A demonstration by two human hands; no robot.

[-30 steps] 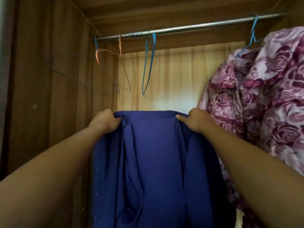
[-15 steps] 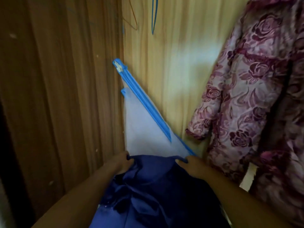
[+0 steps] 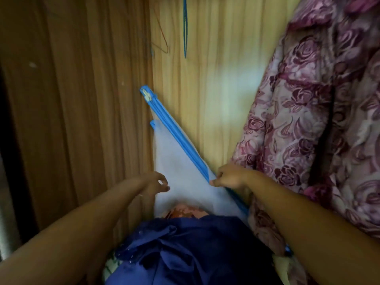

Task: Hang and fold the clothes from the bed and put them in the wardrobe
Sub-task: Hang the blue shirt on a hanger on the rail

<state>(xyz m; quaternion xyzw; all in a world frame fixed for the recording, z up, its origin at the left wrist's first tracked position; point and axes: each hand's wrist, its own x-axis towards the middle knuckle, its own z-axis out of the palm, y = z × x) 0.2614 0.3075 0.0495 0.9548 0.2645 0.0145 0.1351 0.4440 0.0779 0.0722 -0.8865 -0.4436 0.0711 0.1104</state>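
A dark blue satin garment lies bunched at the bottom of the wardrobe, below both my hands and apart from them. Behind it a white fabric flap with a blue zipper edge leans against the back wall. My right hand pinches that blue edge low down. My left hand sits at the flap's left edge with its fingers loosely curled and nothing held in them. A bit of orange patterned cloth shows between the flap and the blue garment.
A purple rose-print garment hangs at the right, close to my right arm. The bottoms of an orange wire hanger and a blue hanger dangle at the top. The wardrobe's wooden side wall stands at the left.
Both hands have let go of the blue garment, which now lies lower. My right hand has taken the flap's blue edge. My left hand has risen to the flap's left side.
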